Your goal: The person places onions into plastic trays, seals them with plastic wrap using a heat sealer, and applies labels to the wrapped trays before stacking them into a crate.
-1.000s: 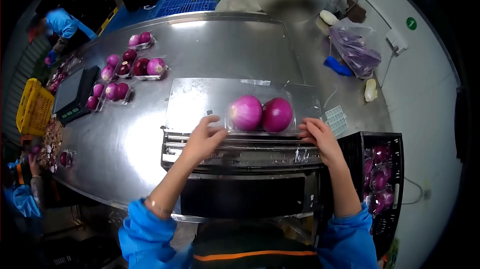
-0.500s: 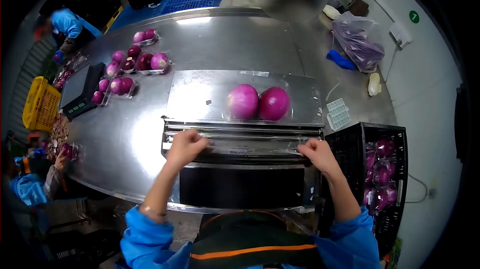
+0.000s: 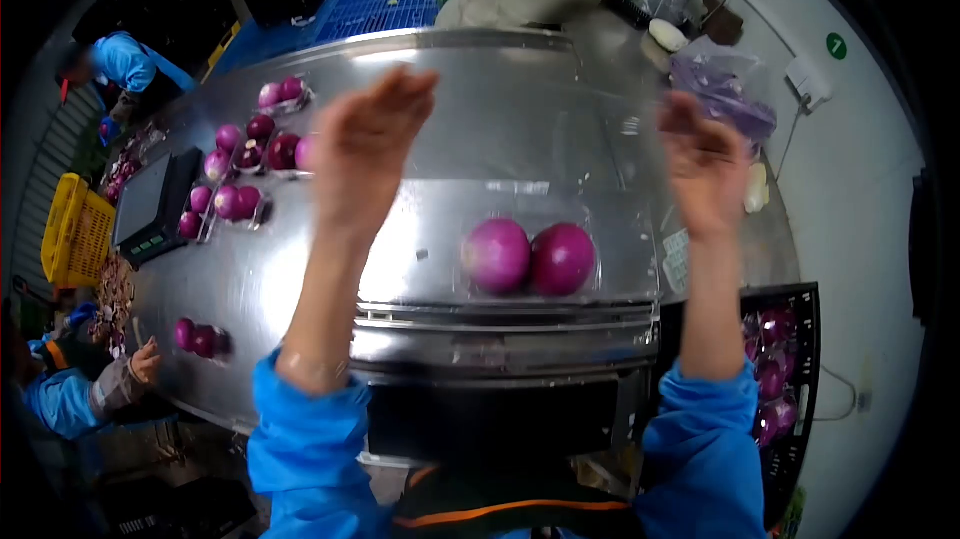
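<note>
My left hand [image 3: 375, 144] and my right hand [image 3: 705, 164] are raised above the steel table, well apart and blurred by motion. Their fingers look closed on a thin clear plastic film [image 3: 540, 129], which shows only as faint sheen between them. Below the film, two large peeled red onions [image 3: 530, 259] sit side by side in a clear tray on the metal plate. Nearer to me lie the rollers of a film wrapper [image 3: 510, 317], with a dark panel in front.
Packed trays of red onions [image 3: 235, 202] stand at the left beside a scale [image 3: 155, 209]. A black crate [image 3: 808, 359] with packed onions is at my right. A co-worker's hand [image 3: 146, 361] is near two onions [image 3: 200, 339] at left. A purple plastic bag [image 3: 730, 89] lies back right.
Both my hands have moved up and away from the rollers, out over the far side of the onions, drawing the film. The co-worker's hand at left has come off the two onions.
</note>
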A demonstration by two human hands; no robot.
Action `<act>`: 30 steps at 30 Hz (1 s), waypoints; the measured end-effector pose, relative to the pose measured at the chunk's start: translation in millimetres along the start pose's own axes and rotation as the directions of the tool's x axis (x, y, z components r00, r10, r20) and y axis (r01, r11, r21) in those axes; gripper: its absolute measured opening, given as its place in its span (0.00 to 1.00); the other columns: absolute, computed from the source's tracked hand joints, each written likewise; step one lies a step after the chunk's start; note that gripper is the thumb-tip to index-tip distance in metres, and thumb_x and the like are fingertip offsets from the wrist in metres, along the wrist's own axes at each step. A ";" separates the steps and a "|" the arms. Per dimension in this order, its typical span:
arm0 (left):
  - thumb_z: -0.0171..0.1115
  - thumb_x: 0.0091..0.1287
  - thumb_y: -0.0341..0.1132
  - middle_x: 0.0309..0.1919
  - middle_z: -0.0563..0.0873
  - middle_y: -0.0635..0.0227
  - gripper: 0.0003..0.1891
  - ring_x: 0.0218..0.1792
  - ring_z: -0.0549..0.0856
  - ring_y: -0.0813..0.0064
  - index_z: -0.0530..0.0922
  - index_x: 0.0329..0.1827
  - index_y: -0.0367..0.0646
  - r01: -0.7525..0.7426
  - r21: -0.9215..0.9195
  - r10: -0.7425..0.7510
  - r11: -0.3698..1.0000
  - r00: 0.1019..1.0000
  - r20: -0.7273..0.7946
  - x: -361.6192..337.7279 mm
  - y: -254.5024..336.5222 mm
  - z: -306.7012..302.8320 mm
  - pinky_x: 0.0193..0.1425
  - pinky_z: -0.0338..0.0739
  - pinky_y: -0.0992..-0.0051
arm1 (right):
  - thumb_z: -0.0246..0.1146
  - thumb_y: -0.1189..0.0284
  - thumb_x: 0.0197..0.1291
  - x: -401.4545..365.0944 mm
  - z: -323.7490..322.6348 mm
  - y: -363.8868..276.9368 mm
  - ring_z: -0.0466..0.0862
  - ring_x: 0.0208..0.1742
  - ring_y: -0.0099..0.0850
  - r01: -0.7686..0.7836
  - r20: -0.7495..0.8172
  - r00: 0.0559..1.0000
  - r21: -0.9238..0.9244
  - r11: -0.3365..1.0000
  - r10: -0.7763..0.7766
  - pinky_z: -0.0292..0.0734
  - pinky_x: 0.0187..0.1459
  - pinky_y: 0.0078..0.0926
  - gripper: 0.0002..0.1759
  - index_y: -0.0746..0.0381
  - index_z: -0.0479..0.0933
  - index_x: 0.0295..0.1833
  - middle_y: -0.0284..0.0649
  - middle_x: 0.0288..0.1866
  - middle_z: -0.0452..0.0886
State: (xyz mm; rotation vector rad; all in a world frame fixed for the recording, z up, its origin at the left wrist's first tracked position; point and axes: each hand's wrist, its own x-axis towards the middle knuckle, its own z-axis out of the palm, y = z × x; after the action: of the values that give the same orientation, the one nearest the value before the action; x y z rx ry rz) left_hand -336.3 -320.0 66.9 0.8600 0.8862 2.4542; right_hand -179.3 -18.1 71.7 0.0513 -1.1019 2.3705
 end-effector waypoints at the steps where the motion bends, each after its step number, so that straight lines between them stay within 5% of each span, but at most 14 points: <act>1: 0.39 0.69 0.42 0.51 0.79 0.54 0.22 0.57 0.75 0.63 0.76 0.51 0.34 -0.021 0.276 0.042 0.961 0.997 -0.069 19.2 -36.9 -22.6 0.67 0.60 0.67 | 0.51 0.70 0.60 21.5 -9.1 27.9 0.76 0.54 0.39 -0.029 0.013 0.999 -0.087 0.996 0.030 0.64 0.60 0.31 0.13 0.67 0.78 0.38 0.48 0.51 0.77; 2: 0.36 0.70 0.43 0.53 0.79 0.56 0.24 0.58 0.74 0.63 0.77 0.51 0.36 0.030 0.729 -0.025 0.684 1.000 -0.019 22.1 -58.6 -38.1 0.66 0.62 0.69 | 0.48 0.71 0.62 32.9 -37.8 65.4 0.72 0.60 0.41 0.172 0.135 0.985 -0.639 0.750 -0.110 0.62 0.63 0.34 0.15 0.67 0.78 0.38 0.48 0.53 0.77; 3: 0.36 0.70 0.44 0.53 0.78 0.58 0.23 0.60 0.73 0.62 0.78 0.51 0.41 0.093 0.868 -0.189 0.488 0.982 0.001 19.1 -86.0 -66.2 0.65 0.62 0.71 | 0.47 0.71 0.62 30.6 -42.3 84.6 0.70 0.62 0.39 0.114 0.173 0.983 -0.849 0.516 0.069 0.61 0.63 0.34 0.15 0.67 0.78 0.38 0.48 0.54 0.76; 5: 0.38 0.69 0.44 0.55 0.77 0.57 0.22 0.62 0.69 0.59 0.79 0.48 0.42 0.322 0.919 -0.483 0.226 0.857 -0.181 -0.4 -117.3 -76.2 0.67 0.59 0.71 | 0.46 0.70 0.63 12.1 -61.9 113.5 0.67 0.64 0.36 0.265 0.266 0.894 -0.963 0.052 0.362 0.60 0.63 0.32 0.17 0.68 0.78 0.39 0.46 0.57 0.74; 6: 0.38 0.69 0.44 0.57 0.75 0.57 0.22 0.64 0.67 0.59 0.77 0.51 0.42 0.228 0.917 -0.529 0.329 0.849 -0.021 -13.7 -117.8 -80.5 0.67 0.59 0.70 | 0.46 0.69 0.64 1.1 -75.0 124.3 0.66 0.65 0.35 0.431 0.336 0.800 -0.898 -0.086 0.496 0.60 0.63 0.31 0.17 0.68 0.78 0.41 0.46 0.59 0.73; 9: 0.36 0.70 0.50 0.59 0.73 0.58 0.25 0.66 0.64 0.63 0.73 0.56 0.44 0.442 0.798 -0.671 0.409 0.738 -0.065 -31.2 -108.2 -73.2 0.67 0.58 0.68 | 0.47 0.66 0.65 -18.8 -71.8 105.0 0.66 0.65 0.34 -0.398 0.051 0.738 -0.772 0.495 0.673 0.59 0.64 0.29 0.18 0.66 0.74 0.51 0.44 0.63 0.68; 12: 0.34 0.70 0.54 0.61 0.70 0.57 0.28 0.66 0.64 0.64 0.69 0.61 0.45 0.505 0.752 -0.761 0.423 0.649 -0.007 -47.7 -85.9 -65.1 0.67 0.59 0.67 | 0.49 0.62 0.65 -44.8 -42.6 84.8 0.67 0.63 0.32 -0.590 -0.011 0.669 -0.616 0.521 0.744 0.59 0.64 0.27 0.23 0.64 0.67 0.60 0.42 0.63 0.67; 15: 0.31 0.69 0.58 0.61 0.68 0.53 0.31 0.63 0.67 0.63 0.61 0.67 0.48 0.467 0.717 -0.706 0.518 0.706 0.050 -62.7 -79.1 -60.4 0.64 0.64 0.70 | 0.50 0.58 0.64 -51.8 -31.8 85.1 0.70 0.56 0.25 -0.493 -0.007 0.713 -0.716 0.494 0.701 0.66 0.58 0.25 0.27 0.61 0.63 0.63 0.39 0.58 0.69; 18: 0.31 0.69 0.60 0.60 0.69 0.54 0.32 0.61 0.69 0.63 0.61 0.67 0.49 0.585 0.700 -0.775 0.410 0.628 -0.071 -69.0 -48.9 -35.3 0.59 0.69 0.69 | 0.50 0.57 0.64 -69.9 -9.2 63.3 0.74 0.47 0.21 -0.572 -0.136 0.680 -0.714 0.404 0.721 0.72 0.47 0.21 0.26 0.58 0.63 0.64 0.36 0.52 0.71; 20: 0.29 0.69 0.60 0.61 0.67 0.50 0.33 0.57 0.74 0.64 0.59 0.68 0.49 0.690 0.655 -0.896 0.309 0.442 -0.043 -93.2 -26.4 -21.2 0.46 0.79 0.73 | 0.50 0.59 0.64 -102.5 0.9 48.8 0.74 0.41 0.18 -0.612 -0.176 0.634 -0.709 0.350 0.753 0.74 0.40 0.18 0.25 0.56 0.63 0.64 0.34 0.47 0.73; 22: 0.31 0.68 0.60 0.62 0.65 0.48 0.33 0.57 0.73 0.61 0.56 0.70 0.50 0.538 0.751 -0.866 0.383 0.491 0.090 -135.5 -14.3 -9.3 0.45 0.80 0.74 | 0.50 0.60 0.64 -147.4 6.2 40.3 0.74 0.36 0.17 -0.559 -0.129 0.615 -0.767 0.315 0.778 0.73 0.34 0.17 0.25 0.55 0.62 0.65 0.33 0.43 0.73; 25: 0.41 0.62 0.66 0.53 0.75 0.52 0.43 0.49 0.79 0.62 0.45 0.72 0.45 0.790 0.464 -0.914 0.402 0.380 0.144 -197.3 -1.1 -3.3 0.43 0.82 0.69 | 0.52 0.72 0.62 -208.5 18.3 41.7 0.72 0.36 0.18 -0.637 -0.045 0.566 -0.658 0.402 0.823 0.71 0.40 0.18 0.26 0.59 0.59 0.66 0.33 0.41 0.74; 28: 0.55 0.64 0.50 0.55 0.73 0.49 0.39 0.58 0.73 0.56 0.48 0.70 0.40 0.969 -0.013 -0.957 0.245 0.244 0.157 -272.9 -11.7 -57.0 0.43 0.83 0.65 | 0.53 0.73 0.62 -247.5 13.4 58.5 0.74 0.41 0.21 -0.738 -0.157 0.450 -0.620 0.267 0.879 0.71 0.47 0.20 0.27 0.60 0.57 0.67 0.35 0.42 0.75; 30: 0.58 0.64 0.35 0.44 0.81 0.55 0.17 0.46 0.82 0.66 0.73 0.52 0.35 0.976 0.093 -0.979 0.199 0.201 -0.015 -287.1 -12.5 -60.2 0.40 0.83 0.70 | 0.54 0.72 0.61 -257.8 5.4 73.6 0.76 0.46 0.26 -0.630 -0.141 0.555 -0.715 0.303 0.820 0.76 0.43 0.22 0.29 0.60 0.56 0.67 0.40 0.46 0.75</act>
State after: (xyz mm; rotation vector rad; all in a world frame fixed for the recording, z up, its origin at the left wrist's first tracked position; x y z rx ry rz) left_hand -163.3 -491.3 -97.1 0.1476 1.0464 1.1901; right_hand 7.6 -174.9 -39.6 -0.5861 -2.5868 2.4564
